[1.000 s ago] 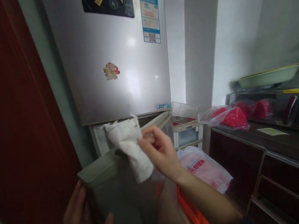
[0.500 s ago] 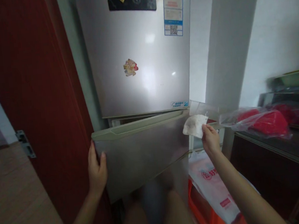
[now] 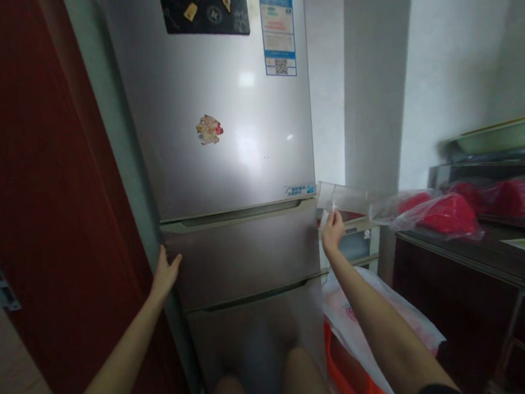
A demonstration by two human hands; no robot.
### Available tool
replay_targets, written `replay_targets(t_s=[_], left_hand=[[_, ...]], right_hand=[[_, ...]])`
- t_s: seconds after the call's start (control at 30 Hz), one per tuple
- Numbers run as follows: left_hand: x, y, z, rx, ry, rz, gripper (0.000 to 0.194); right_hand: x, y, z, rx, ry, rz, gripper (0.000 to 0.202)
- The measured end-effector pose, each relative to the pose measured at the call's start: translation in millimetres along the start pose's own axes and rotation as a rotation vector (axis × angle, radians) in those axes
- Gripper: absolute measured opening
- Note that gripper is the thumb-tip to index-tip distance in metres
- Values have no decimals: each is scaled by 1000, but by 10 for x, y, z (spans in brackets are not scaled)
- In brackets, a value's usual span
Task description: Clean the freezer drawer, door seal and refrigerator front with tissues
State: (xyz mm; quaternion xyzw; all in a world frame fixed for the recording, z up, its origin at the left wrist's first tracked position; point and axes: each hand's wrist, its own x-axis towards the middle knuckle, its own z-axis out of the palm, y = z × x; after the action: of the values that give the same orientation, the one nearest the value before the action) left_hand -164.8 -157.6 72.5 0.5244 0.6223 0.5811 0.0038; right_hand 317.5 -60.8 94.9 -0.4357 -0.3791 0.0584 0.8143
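Note:
A silver fridge stands in front of me, with its middle drawer pushed in flush. My left hand rests at the drawer's left edge, thumb spread from the fingers. Beside the drawer's right edge, my right hand pinches a folded white cloth. Only a small bit of the cloth shows; the fingers hide most of it, and whether it touches the fridge I cannot tell.
A dark red door borders the left. To the right, red items in clear plastic lie on a dark counter. A white plastic bag sits on an orange container low beside the fridge. My knees are close to the fridge.
The middle drawer has gone from tilted out to closed, my left hand moving with it. My right hand still holds the cloth, now mostly hidden. The view has shifted right.

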Motion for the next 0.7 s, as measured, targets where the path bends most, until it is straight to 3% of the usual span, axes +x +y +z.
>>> replay_targets(t_s=[0.2, 0.47, 0.57, 0.7], left_hand=[[112, -59, 145, 95, 12, 40, 80], [119, -117, 59, 169, -40, 119, 83], [115, -17, 29, 193, -13, 128, 78], [38, 297, 5, 273, 91, 226, 74]], right_hand=[[-105, 29, 188, -58, -115, -77, 48], [-190, 115, 321, -97, -267, -213, 52], [-190, 167, 356, -104, -301, -253, 52], [-163, 244, 368, -118, -329, -271, 53]])
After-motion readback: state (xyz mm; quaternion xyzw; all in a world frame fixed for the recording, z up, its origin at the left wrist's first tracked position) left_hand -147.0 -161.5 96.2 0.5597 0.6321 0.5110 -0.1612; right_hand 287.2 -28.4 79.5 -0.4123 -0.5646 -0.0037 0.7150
